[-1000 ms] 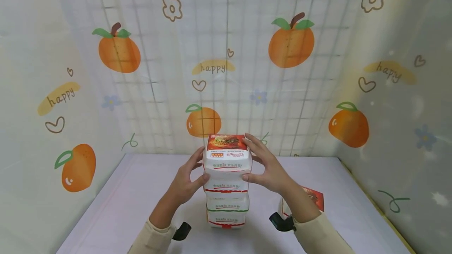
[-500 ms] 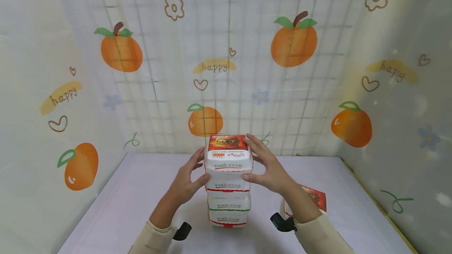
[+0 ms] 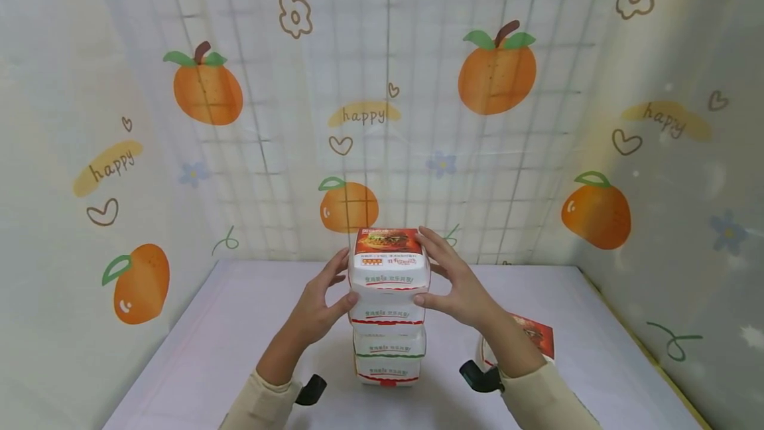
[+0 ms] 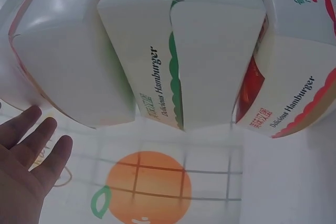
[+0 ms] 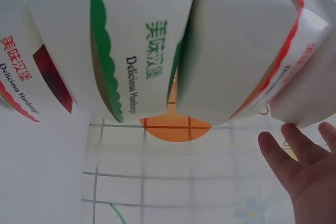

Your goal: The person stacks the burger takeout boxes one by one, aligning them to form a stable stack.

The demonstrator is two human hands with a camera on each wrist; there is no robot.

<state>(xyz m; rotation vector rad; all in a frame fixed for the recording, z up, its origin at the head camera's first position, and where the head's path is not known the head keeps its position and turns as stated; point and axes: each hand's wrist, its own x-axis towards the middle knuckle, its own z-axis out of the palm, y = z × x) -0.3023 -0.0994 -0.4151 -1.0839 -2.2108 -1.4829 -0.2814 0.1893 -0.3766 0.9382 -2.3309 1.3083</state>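
Note:
Several white burger boxes stand stacked mid-table. The top box (image 3: 388, 277) carries a red burger picture. Below it come a red-trimmed box (image 3: 384, 314), a green-trimmed box (image 3: 388, 348) and the red-trimmed bottom box (image 3: 388, 371). My left hand (image 3: 319, 304) is at the upper left side, its thumb by the front corner. Opposite, my right hand (image 3: 456, 290) flanks the top boxes, thumb at the front, fingers along the upper right edge. Both wrist views show fairly straight, spread fingers (image 5: 310, 158) close to the box sides; firm contact cannot be told.
Another burger box (image 3: 537, 337) lies at the right, partly hidden by my right forearm. A white cloth covers the table (image 3: 239, 344). Behind it hangs a curtain (image 3: 418, 38) printed with oranges, with a wire grid showing through.
The hands keep their places around the upper boxes and the stack stays as it was. The whole view has shifted very slightly.

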